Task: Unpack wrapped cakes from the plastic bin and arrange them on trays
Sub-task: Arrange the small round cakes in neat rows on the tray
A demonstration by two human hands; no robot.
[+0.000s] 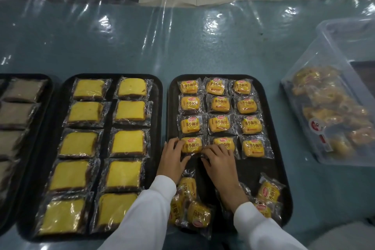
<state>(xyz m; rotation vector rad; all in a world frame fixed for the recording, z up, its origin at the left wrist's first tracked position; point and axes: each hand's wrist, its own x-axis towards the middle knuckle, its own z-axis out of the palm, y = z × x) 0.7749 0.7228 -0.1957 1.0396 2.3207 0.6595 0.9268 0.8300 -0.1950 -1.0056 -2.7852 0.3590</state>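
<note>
A black tray [269,170] on the right carries rows of small orange wrapped cakes. My left hand [173,157] rests its fingers on the fourth-row left cake [193,145]. My right hand [220,161] touches the wrapper of the fourth-row middle cake [223,142]. Both hands lie fairly flat with fingers spread on the wrappers. Loose orange cakes [197,213] lie unsorted at the tray's near end, some under my forearms. The clear plastic bin [328,79] at the right holds more wrapped cakes.
A middle black tray [107,126] holds two columns of yellow wrapped cake slices. A left tray [45,87] with brown wrapped cakes is cut off by the frame. Clear plastic sheet covers the blue-green table [142,38].
</note>
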